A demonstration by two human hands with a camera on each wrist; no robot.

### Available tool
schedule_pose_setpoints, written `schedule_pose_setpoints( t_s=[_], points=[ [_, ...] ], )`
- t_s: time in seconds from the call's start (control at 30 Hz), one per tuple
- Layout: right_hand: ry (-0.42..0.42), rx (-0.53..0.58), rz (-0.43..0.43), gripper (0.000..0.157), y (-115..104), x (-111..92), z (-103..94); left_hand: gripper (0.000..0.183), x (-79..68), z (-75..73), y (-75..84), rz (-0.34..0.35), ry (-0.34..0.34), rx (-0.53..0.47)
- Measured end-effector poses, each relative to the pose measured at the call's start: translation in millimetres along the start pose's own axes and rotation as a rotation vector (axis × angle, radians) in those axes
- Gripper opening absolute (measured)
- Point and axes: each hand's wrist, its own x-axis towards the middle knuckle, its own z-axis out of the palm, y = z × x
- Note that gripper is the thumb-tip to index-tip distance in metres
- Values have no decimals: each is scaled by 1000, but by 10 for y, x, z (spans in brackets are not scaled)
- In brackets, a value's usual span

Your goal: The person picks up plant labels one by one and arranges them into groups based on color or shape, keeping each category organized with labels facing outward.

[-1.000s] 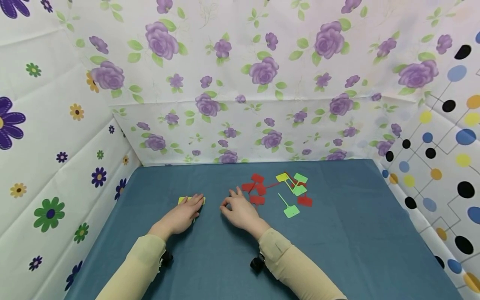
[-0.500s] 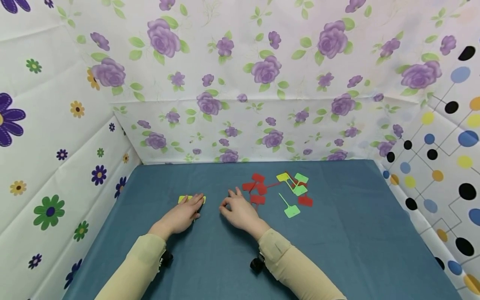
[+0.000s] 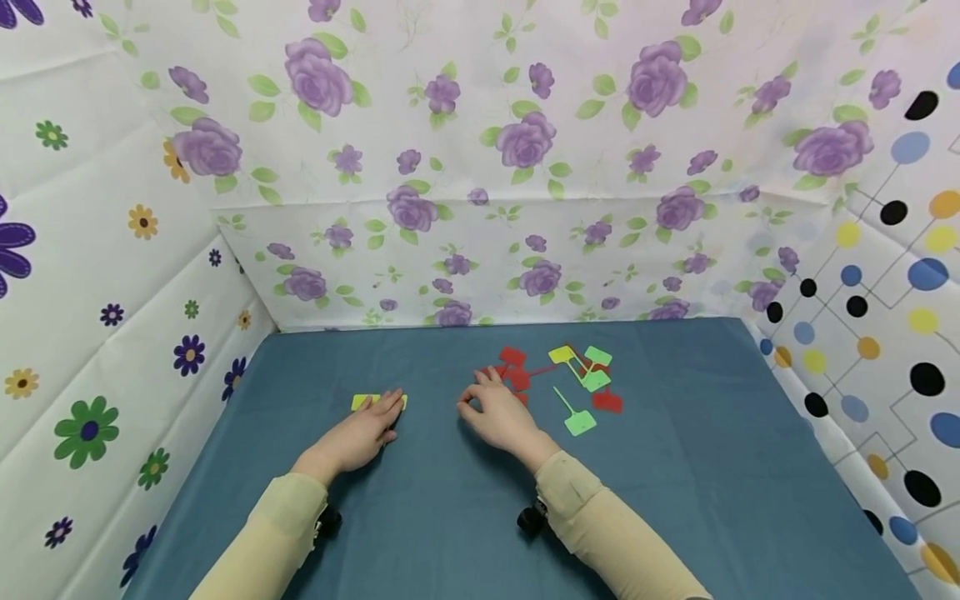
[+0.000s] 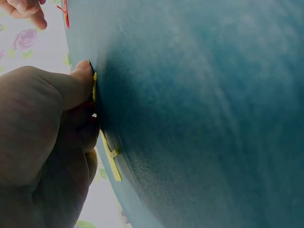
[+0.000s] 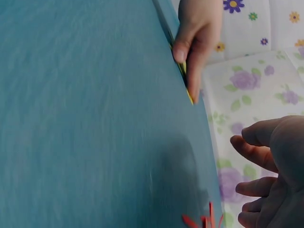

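Flat T-shaped plant labels lie on the blue cloth. My left hand [image 3: 356, 437] rests its extended fingers on yellow plant labels [image 3: 363, 402] at the left, covering part of them. The left wrist view shows a yellow label's edge [image 4: 113, 166] beyond the fingers and the thumb at its near end. Over the near side of several red plant labels [image 3: 513, 356] hovers my right hand [image 3: 504, 417], its fingers loosely bent and nothing held. In the right wrist view those fingers hang apart, above the red labels [image 5: 205, 222] at the bottom edge.
Right of the red group, a yellow label [image 3: 561, 355], green labels [image 3: 597, 381] and more red ones overlap. A lone green label [image 3: 581, 422] lies nearer. Flowered cloth walls [image 3: 420, 275] rise at the back and left, a dotted one [image 3: 862, 333] at the right.
My right hand has shifted right and now covers part of the red labels. The left hand stays on the yellow labels.
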Motion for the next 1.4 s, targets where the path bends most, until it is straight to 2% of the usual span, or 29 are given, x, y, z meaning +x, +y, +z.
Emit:
schedule_pose_setpoints(
  t_s=[0.33, 0.63, 1.1, 1.4],
  points=[
    [98, 46, 35, 15, 363, -19, -280, 62, -16, 1, 20, -3, -14, -11],
    [140, 38, 103, 22, 652, -89, -510, 61, -31, -22, 46, -6, -24, -23],
    [177, 48, 214, 34, 1028, -129, -834, 62, -18, -3, 33, -18, -41, -25],
    [180, 50, 274, 37, 1222, -117, -967, 61, -17, -13, 58, -20, -38, -26]
  ],
)
